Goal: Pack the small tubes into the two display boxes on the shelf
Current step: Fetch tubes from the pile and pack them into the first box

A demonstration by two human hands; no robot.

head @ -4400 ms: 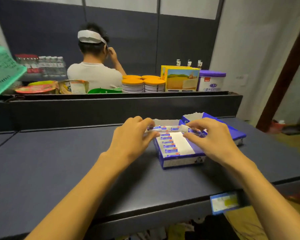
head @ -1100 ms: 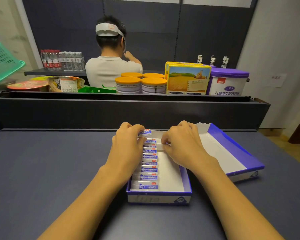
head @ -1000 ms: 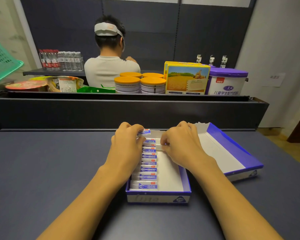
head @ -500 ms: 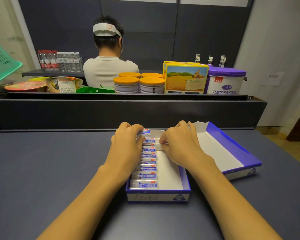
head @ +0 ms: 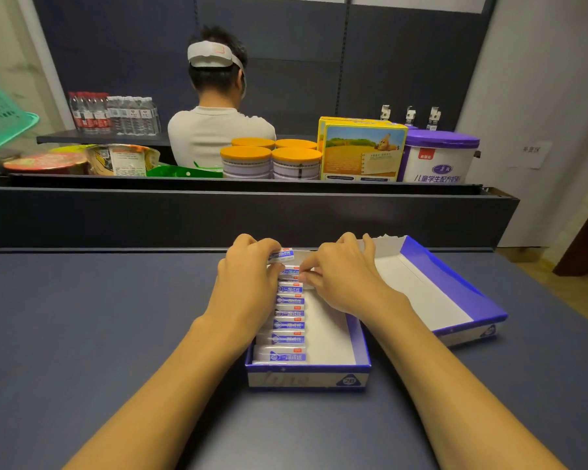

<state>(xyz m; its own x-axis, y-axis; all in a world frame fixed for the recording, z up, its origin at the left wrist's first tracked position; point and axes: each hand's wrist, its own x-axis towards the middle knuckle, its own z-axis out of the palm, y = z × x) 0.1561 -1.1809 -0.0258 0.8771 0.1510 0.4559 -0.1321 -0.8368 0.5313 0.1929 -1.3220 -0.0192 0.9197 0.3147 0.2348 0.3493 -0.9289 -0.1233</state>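
Observation:
A blue and white display box sits on the dark shelf in front of me. Several small white and blue tubes lie in a row along its left half. My left hand holds one tube at the far end of the row, fingers curled round it. My right hand pinches the end of another tube in the row's far part. A second display box lies open to the right, with no tubes showing in it.
A raised dark ledge runs behind the boxes. Beyond it stand orange-lidded cans, a yellow carton, a purple-lidded tub and snack packs. A person faces away. A green basket hangs at left.
Since 4.4 s ago the row of tubes in the near box has grown and the view has shifted. Over the last second both hands have stayed almost still at the far end.

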